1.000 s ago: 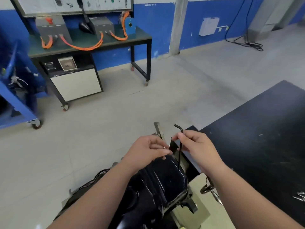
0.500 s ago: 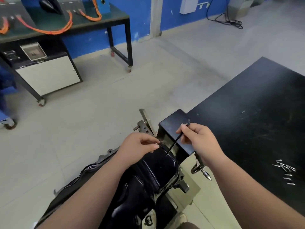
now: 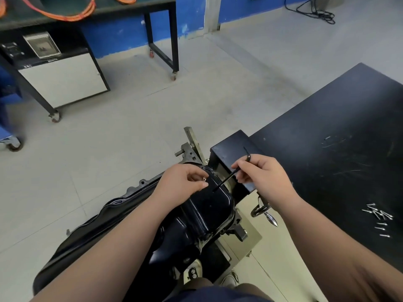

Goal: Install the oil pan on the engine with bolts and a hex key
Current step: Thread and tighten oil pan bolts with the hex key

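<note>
Oil pan (image 3: 205,212): seated on engine, bolting unfinished by appearance. Left hand (image 3: 181,184) pinched a bolt (image 3: 204,178) at its far rim. Right hand (image 3: 263,175) gripped hex key (image 3: 226,177). Spare bolts (image 3: 378,219) remained on bench (image 3: 349,131).

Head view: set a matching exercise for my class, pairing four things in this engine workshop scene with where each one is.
Things:
1. hex key
2. small bolt
3. spare bolts
4. oil pan

Places:
A. loose on the black table
B. pinched in the left hand
C. on the engine, below both hands
D. in the right hand

Pairs: 1-D, 2-B, 3-A, 4-C
</note>
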Motion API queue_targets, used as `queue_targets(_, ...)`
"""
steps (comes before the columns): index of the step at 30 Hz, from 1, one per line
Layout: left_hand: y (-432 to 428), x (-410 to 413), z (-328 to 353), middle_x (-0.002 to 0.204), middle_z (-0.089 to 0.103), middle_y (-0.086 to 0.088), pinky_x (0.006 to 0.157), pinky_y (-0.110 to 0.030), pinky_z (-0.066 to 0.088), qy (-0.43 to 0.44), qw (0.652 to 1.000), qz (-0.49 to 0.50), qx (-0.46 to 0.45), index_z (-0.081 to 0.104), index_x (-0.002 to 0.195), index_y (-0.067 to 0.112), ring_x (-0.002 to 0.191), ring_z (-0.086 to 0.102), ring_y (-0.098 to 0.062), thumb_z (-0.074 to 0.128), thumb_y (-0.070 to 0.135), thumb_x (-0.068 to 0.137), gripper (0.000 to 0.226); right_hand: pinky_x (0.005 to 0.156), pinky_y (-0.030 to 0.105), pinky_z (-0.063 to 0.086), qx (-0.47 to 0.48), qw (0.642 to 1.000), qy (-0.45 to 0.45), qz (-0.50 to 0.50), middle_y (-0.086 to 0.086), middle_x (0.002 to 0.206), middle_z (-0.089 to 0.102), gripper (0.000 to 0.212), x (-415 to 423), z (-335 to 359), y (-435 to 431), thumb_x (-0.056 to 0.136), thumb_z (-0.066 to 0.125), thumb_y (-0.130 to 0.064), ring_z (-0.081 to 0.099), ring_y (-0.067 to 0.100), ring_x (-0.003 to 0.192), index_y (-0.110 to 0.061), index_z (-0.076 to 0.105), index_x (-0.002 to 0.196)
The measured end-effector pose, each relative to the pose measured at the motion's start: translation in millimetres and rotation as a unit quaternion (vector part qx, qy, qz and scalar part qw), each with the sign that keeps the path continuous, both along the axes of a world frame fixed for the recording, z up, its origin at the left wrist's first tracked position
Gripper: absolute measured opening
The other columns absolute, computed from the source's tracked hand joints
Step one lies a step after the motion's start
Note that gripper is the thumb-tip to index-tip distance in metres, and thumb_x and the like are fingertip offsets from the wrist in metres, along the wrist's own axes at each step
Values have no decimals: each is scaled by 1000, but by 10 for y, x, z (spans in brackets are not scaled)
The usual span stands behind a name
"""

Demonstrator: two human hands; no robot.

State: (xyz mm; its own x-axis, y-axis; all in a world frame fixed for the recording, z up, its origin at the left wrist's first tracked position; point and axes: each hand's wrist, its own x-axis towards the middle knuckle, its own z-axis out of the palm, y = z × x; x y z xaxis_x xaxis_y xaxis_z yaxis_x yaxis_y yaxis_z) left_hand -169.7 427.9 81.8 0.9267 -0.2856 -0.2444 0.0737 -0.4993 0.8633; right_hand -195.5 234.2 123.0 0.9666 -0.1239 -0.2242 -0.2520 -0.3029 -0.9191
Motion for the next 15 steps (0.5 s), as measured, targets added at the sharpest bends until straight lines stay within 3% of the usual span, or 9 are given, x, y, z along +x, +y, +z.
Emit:
queue_targets(4, -134, -71, -22, 74, 67, 19, 75, -15, 44, -22, 998, -33, 53, 58, 75, 44, 78, 63, 2, 74, 24, 75, 25, 57, 15, 50, 4, 1000, 6, -3, -1, 55, 61, 26, 8, -10, -156, 92, 49, -7, 60, 6, 54, -7, 69, 75)
queue_targets(10, -250, -107, -9, 70, 66, 20, 59, -4, 36, -29, 991, -51, 121, 57, 68, 39, 66, 57, 13, 73, 26, 75, 22, 53, 14, 46, -5, 999, 11, 31, -2, 51, 57, 27, 72, -122, -277, 91, 50, -11, 54, 8, 50, -8, 66, 70)
queue_targets(15, -283, -75, -1, 69, 61, 20, 61, -7, 37, -61, 984, -8, 169, 56, 68, 36, 68, 56, 9, 73, 23, 75, 23, 52, 14, 46, 20, 996, -16, 83, -1, 49, 55, 32, 192, -255, -392, 94, 51, -14, 53, 7, 49, -11, 64, 64)
